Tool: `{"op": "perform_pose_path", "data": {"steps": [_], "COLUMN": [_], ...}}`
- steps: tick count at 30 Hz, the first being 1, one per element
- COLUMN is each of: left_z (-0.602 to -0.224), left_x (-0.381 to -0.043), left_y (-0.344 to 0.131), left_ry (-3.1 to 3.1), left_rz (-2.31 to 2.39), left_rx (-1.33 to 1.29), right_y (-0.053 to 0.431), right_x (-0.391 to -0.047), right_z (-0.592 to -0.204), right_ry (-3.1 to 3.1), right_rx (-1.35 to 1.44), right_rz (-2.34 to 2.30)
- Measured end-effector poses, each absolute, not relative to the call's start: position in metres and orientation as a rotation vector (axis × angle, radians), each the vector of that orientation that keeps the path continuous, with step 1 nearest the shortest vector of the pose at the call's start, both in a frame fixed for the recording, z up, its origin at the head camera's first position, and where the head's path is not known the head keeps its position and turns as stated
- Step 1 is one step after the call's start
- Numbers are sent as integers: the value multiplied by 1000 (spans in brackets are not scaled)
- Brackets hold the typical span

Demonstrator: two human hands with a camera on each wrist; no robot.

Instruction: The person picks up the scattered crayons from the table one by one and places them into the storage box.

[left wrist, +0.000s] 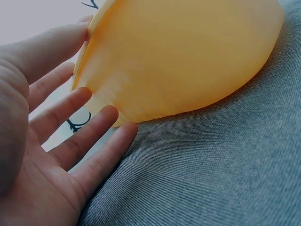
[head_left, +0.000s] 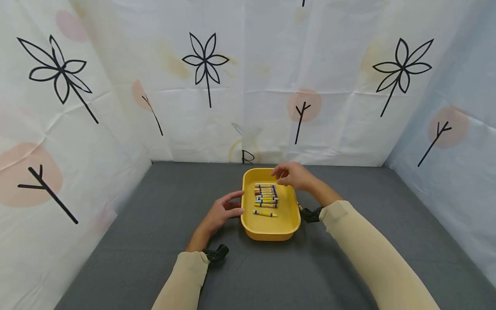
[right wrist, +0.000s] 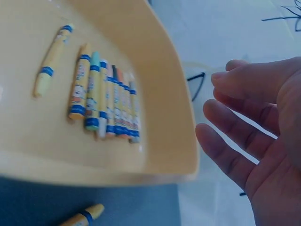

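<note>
A yellow tray stands on the grey cloth, with several crayons side by side in a row inside it. Apart from that row, nearer the tray's front, lies a single yellow crayon. My left hand is at the tray's left side; in the left wrist view its thumb touches the rim and the other fingers spread along the outer wall. Over the tray's far right corner hovers my right hand, its fingers loosely bent. The right wrist view shows nothing between those fingers.
Outside the tray, by its right wall, another crayon lies on the grey cloth, mostly hidden by the right wrist in the head view. White printed sheets wall off the back and both sides.
</note>
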State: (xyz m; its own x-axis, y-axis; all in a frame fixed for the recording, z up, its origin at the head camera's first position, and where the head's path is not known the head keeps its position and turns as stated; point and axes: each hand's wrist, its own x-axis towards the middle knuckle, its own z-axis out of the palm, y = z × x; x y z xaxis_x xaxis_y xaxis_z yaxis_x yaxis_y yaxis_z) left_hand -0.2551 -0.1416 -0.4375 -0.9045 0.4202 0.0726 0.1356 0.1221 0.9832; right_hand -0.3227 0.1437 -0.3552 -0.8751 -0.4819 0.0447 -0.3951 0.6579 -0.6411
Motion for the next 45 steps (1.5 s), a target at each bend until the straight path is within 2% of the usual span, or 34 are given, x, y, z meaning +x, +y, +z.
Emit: {"op": "perform_pose_path", "data": {"steps": [15, 29, 45], "left_z": [-439, -436, -436], "left_x": [-256, -254, -254], "left_y": [-141, -139, -140], "left_ry": [2196, 2200, 2195], "left_rz": [1867, 1867, 1869], "left_rx": [541, 548, 555], "right_y": [182, 219, 226], "right_x": [-319, -306, -299], "right_z": [-355, -400, -435], "right_ry": [2820, 2840, 2792], "right_rx": [-639, -536, -574], "right_rz": [-1224, -1167, -1034]}}
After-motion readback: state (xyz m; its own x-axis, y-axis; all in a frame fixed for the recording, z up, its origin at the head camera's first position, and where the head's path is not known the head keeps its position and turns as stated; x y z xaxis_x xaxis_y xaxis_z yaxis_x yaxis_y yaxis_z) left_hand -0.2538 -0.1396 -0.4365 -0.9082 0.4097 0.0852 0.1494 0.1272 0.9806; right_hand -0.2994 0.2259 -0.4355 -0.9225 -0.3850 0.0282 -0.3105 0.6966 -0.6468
